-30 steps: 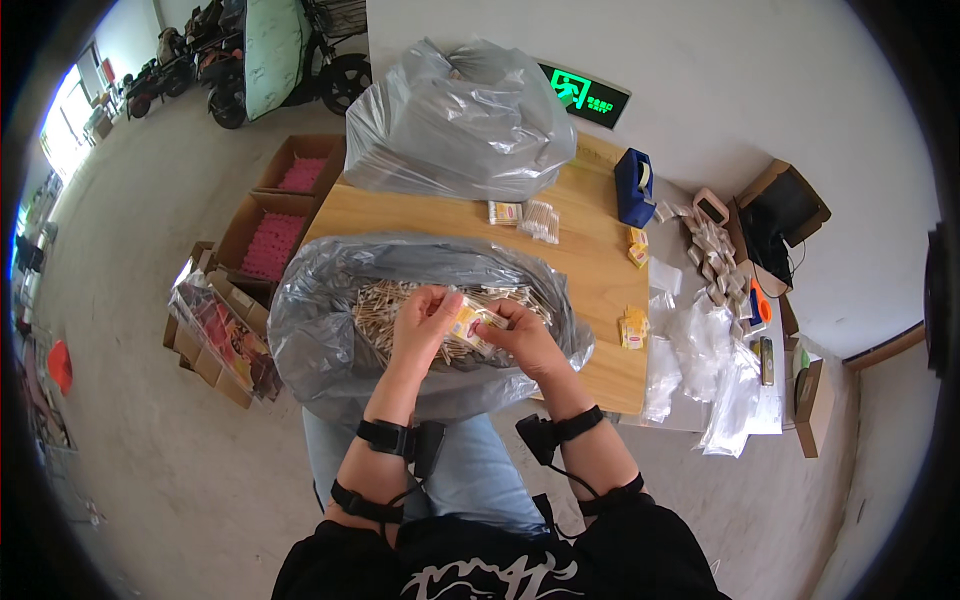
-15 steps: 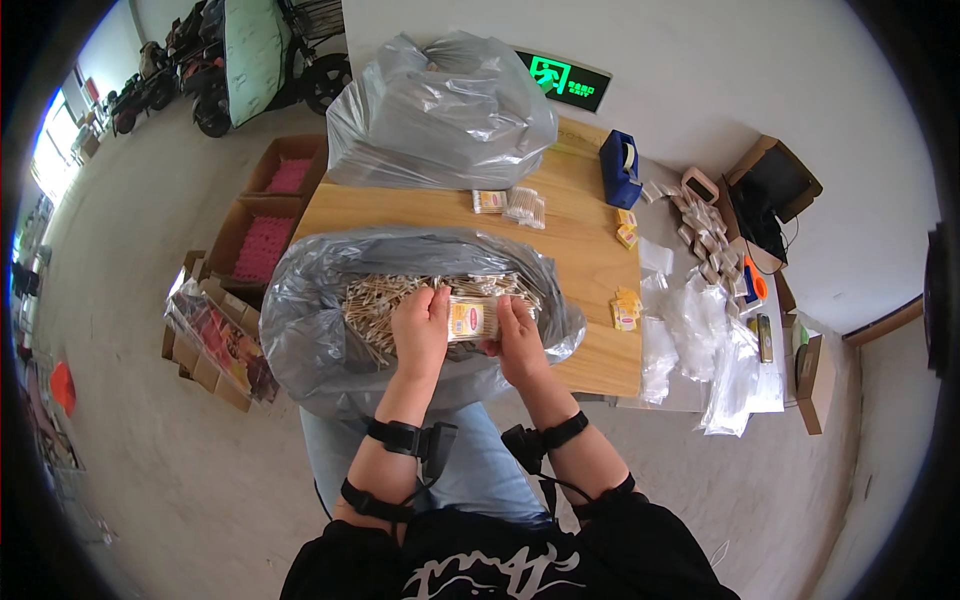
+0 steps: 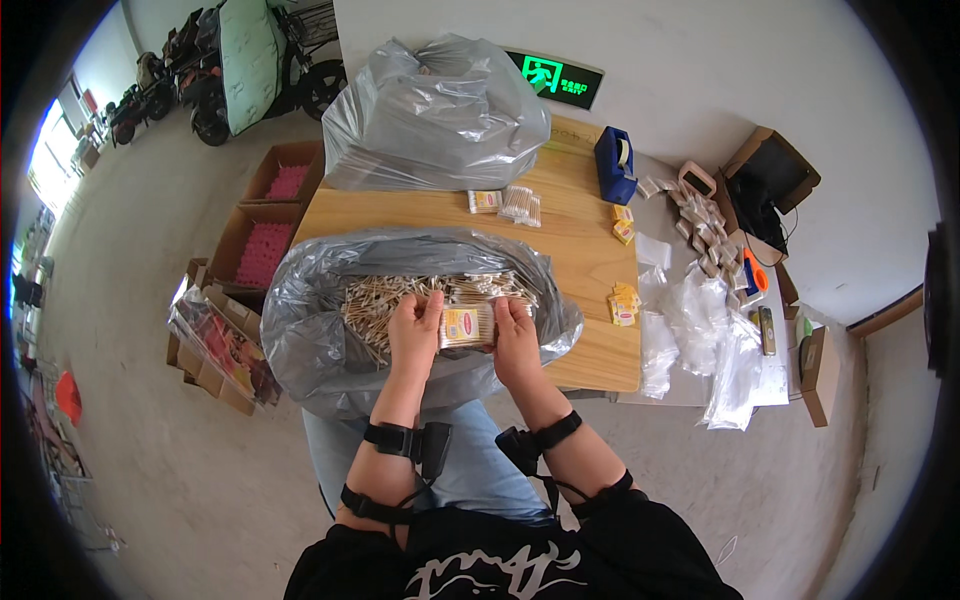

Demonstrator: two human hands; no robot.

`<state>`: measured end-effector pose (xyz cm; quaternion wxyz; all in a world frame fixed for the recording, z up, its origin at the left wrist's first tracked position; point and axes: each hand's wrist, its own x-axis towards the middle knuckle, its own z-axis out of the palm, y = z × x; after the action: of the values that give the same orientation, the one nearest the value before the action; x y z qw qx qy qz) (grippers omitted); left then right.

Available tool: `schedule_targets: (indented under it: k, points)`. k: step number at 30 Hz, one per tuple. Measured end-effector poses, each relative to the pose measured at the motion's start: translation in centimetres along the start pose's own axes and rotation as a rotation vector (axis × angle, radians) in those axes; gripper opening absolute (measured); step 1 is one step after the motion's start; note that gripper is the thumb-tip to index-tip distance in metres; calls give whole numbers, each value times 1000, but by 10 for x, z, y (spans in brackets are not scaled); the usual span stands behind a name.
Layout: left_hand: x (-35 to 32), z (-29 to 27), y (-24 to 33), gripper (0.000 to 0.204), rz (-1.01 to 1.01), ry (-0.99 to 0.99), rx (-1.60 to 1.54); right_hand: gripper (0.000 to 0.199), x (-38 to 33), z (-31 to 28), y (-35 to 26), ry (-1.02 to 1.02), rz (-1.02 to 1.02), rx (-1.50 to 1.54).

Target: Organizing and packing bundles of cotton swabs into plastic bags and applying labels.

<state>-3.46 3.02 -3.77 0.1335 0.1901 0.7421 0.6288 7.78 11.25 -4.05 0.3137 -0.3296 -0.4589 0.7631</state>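
Observation:
A small clear packet of cotton swabs [image 3: 466, 326] with a yellow label is stretched between my two hands. My left hand [image 3: 414, 332] pinches its left end, thumb along the edge. At the other end my right hand [image 3: 516, 340] grips it, fingers tucked underneath. Both hands are just above a large grey plastic bag [image 3: 330, 385], whose mouth is spread wide. Loose cotton swabs [image 3: 375, 308] fill the bag in a jumbled heap. Beyond the bag, a labelled swab packet [image 3: 485, 202] lies beside unlabelled swab bundles [image 3: 520, 206] on the wooden table [image 3: 585, 300].
A second full grey bag [image 3: 440, 125] stands at the table's back. To the right are a blue tape dispenser [image 3: 616, 165], yellow label cards [image 3: 623, 303], clear plastic bags [image 3: 695, 320] and piled packets [image 3: 703, 230]. Cardboard boxes with pink contents [image 3: 264, 252] sit at left.
The packet has shifted slightly down and left along with both hands, and it is still held at its two ends. Everything else keeps its place, apart from a slight shift of the view.

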Motion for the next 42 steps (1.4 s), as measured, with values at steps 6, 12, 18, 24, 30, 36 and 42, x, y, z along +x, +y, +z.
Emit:
schedule_targets:
  k: [6,12,18,24,30,36,42]
  points:
    - [-4,0,6,31,24,37,6,25,0,-2,5,4,-12,10]
    - [-8,-1,15,29,36,-7,100,22,-4,4,-5,62,1,-83]
    - [-11,2,12,30,-237,-178,-235,25,14,-12,19,190,-213,-383]
    - [-11,2,-7,30,-64,-148,-38,24,6,-1,8,156,-71,-245]
    - [-11,6,-6,26,74,-81,95,20,25,-17,27,213,-408,-560]
    - [-6,4,-15,19,26,-23,-41,21,23,-4,20,125,-278,-312]
    - [0,-1,-8,20,-60,-13,-111,18,42,-22,23,200,-346,-451]
